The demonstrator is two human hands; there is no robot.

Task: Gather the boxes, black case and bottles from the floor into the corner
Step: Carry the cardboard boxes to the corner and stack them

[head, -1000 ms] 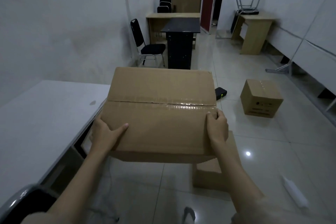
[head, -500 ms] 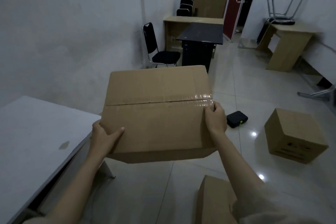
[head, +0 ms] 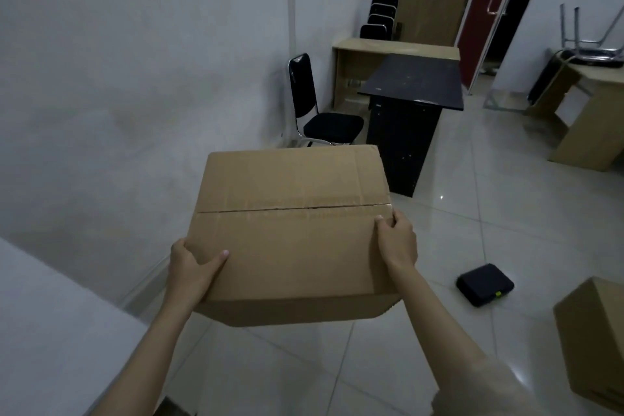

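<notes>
Carrying the large cardboard box (head: 290, 233) clear of the floor, you hold it out in front at about chest level, one hand on each short end. Its long axis runs left to right across your body, top seam closed; nothing of its contents shows.

Your left hand (head: 190, 268) grips the near left corner, thumb flat on the top panel, fingers hidden under the side. Your right hand (head: 396, 240) grips the right edge up by the seam, thumb and fingertips curled over the top. Both hands sit on the near half, so the far half overhangs; by my judgement the load is tipping slightly away from you.

Relation that matters: the wall-and-floor corner (head: 287, 142) lies ahead and a little left, beyond the far edge of the box, beside the black chair (head: 320, 111). Left hand is nearer the wall. Set-down likely wants the box's long side parallel to that wall.

Still on the tiles to your right: the black case (head: 485, 284), shut, lying flat, well apart from the box; and a second box (head: 594, 334), closed, at the frame's right edge. No bottles in view.

Further out: a dark desk (head: 412, 84) past the chair, a white table (head: 50, 331) at your left.
</notes>
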